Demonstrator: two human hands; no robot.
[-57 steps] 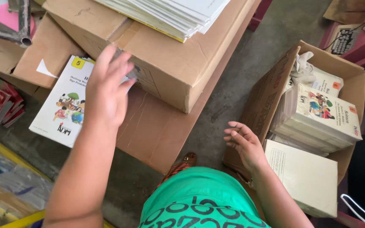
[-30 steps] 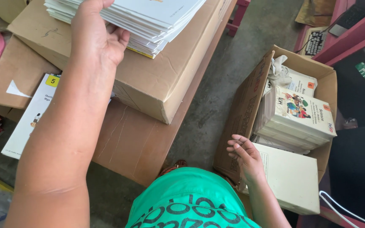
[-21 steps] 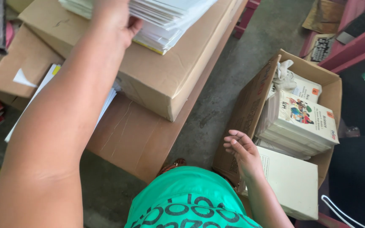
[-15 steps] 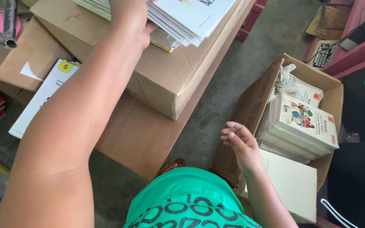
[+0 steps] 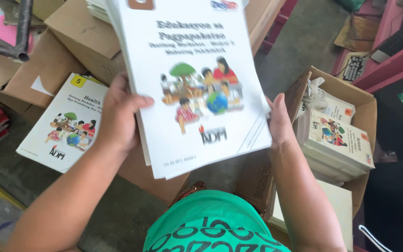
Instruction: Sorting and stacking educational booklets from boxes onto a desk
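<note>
Stack of booklets (image 5: 197,84): thin, glossy white paper covers, rectangular, with a colourful cartoon of people around a globe on the top one; held up in the air between both hands, above the cardboard boxes and in front of the person's green shirt.
Stack edges: many thin sheets fanned slightly at the lower left corner, layered and uneven.
Left hand (image 5: 120,119): fingers wrapped round the stack's left edge, thumb lying flat on the top cover.
Right hand (image 5: 280,123): pressed against the stack's right edge, thumb up along the side; the other fingers are hidden behind the paper.
Single booklet (image 5: 64,123): same flat white cover with a yellow corner tag, lying on brown cardboard to the left, below the stack.
Closed cardboard box (image 5: 71,37): matte brown, corrugated, sharp-cornered, behind the held stack.
Open cardboard box (image 5: 367,112): on the right, flaps up, holding thick squared piles of similar booklets.
Floor (image 5: 299,46): grey, rough concrete.
</note>
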